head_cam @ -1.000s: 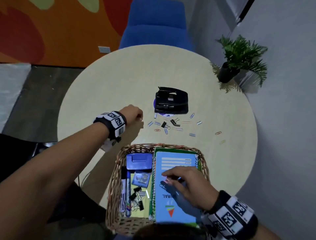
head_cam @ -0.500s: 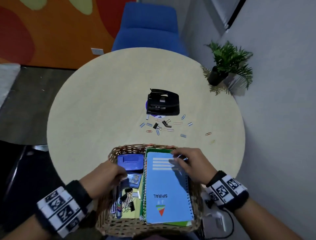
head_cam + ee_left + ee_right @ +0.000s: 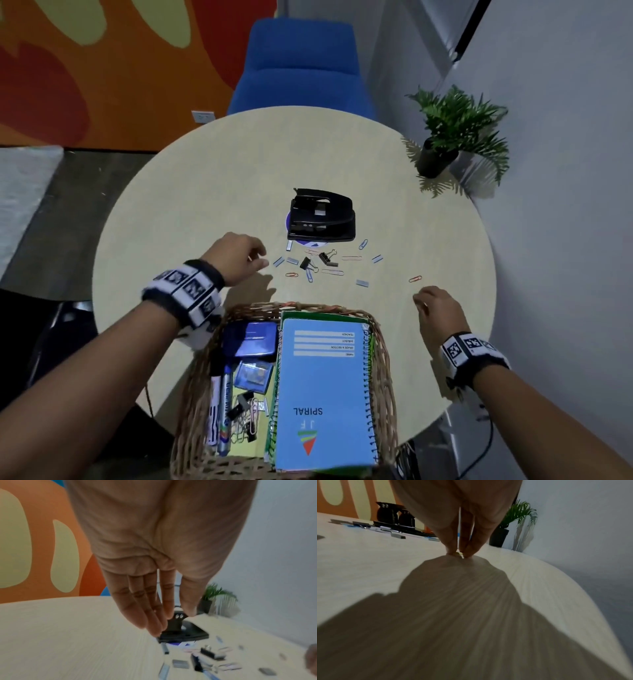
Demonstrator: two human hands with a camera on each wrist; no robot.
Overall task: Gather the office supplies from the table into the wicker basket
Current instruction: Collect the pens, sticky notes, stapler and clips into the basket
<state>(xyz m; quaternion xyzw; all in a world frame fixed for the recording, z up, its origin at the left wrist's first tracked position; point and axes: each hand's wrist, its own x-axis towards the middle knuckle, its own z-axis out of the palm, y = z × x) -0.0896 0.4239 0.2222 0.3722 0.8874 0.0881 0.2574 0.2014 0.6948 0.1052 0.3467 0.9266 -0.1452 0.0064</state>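
My right hand pinches a small yellow paper clip against the surface, right of the wicker basket. My left hand hovers, fingers straight, beside scattered clips.

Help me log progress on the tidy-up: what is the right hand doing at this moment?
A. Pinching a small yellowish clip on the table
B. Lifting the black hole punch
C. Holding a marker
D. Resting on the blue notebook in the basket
A: in the right wrist view the right hand's fingertips pinch a small yellowish clip against the table.
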